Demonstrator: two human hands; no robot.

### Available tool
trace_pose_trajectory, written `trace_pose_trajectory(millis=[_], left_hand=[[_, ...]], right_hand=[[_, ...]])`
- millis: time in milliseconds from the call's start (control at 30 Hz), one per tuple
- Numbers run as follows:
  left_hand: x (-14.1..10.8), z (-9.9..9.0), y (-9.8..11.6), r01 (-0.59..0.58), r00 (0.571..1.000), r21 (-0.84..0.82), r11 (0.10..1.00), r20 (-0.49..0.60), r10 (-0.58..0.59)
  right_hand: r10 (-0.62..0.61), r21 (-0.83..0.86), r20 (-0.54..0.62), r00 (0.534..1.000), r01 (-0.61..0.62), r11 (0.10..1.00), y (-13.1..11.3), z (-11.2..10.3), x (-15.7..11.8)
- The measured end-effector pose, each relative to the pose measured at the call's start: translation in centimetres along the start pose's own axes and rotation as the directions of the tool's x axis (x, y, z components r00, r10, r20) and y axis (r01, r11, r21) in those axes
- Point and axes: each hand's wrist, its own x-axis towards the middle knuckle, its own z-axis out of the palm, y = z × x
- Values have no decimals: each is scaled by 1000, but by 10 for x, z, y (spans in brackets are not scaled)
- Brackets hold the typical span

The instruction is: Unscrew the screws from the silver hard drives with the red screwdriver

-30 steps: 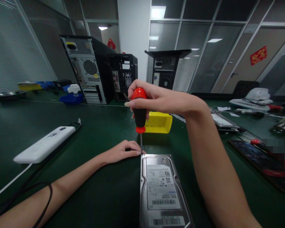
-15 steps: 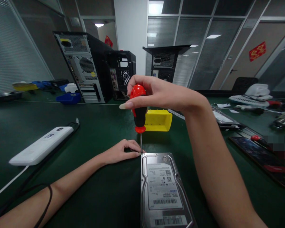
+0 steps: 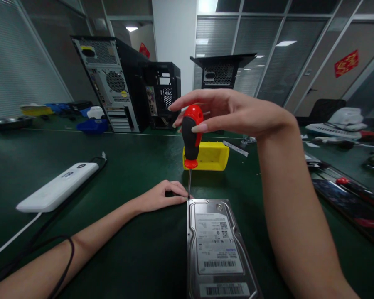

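Observation:
A silver hard drive (image 3: 220, 245) with a white label lies flat on the green table in front of me. Upright at its far left corner stands a screwdriver (image 3: 191, 137) with a red and black handle, its tip on that corner. My right hand (image 3: 237, 112) is around the top of the handle, thumb against the side and the fingers loosely curved over it. On the table rests my left hand (image 3: 162, 196), with thumb and fingertips closed at the drive's far left corner, next to the screwdriver tip. What those fingertips press on is partly hidden.
Behind the drive sits a yellow bin (image 3: 213, 158). A white power strip (image 3: 59, 187) and black cables lie at left, one cable across my left forearm. Computer cases (image 3: 116, 83) stand at the back. Tools and a dark flat panel (image 3: 345, 207) are at right.
My right hand has loosened and shifted its fingers round the screwdriver handle, the index finger lifting off. The handle has turned. My left hand and the hard drive stay together; the view has shifted slightly.

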Motion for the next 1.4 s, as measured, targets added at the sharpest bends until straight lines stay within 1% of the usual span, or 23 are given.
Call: trace_pose_trajectory(millis=[67,100,233,333,533,633,733,800,867,1067,1133,1267,1400], left_hand=[[0,0,0,3,1000,3,1000,2,-3],[0,0,0,3,1000,7,1000,1,-3],[0,1,0,-5,1000,12,1000,-4,5],[0,1,1,-1,1000,16,1000,-1,1],[1,0,2,0,1000,24,1000,-1,0],[1,1,2,13,1000,28,1000,-2,-13],[0,1,2,13,1000,28,1000,-3,-13],[0,1,1,6,1000,23,1000,-1,-6],[-1,1,-1,1,1000,21,1000,1,-1],[0,2,-1,-2,1000,20,1000,-6,2],[0,2,0,0,1000,22,1000,-8,0],[0,2,0,-3,1000,26,1000,-10,4],[0,1,1,-1,1000,25,1000,-15,2]], right_hand=[[6,-42,72,997,-3,999,1,1,2],[7,-67,90,996,-1,998,2,2,3],[-13,-148,121,993,31,989,8,7,10],[-19,-147,119,993,36,988,11,10,12],[24,-66,84,996,-18,998,11,8,8],[50,-121,49,998,-43,992,12,11,9],[97,-158,48,994,-88,983,15,15,13],[114,-129,57,992,-106,986,17,15,14],[98,-78,84,992,-92,993,18,12,14],[29,97,250,968,-55,994,16,1,9],[18,128,263,965,-54,990,16,2,9],[14,140,253,967,-51,989,18,7,12],[-22,220,333,943,-55,974,19,10,13]])
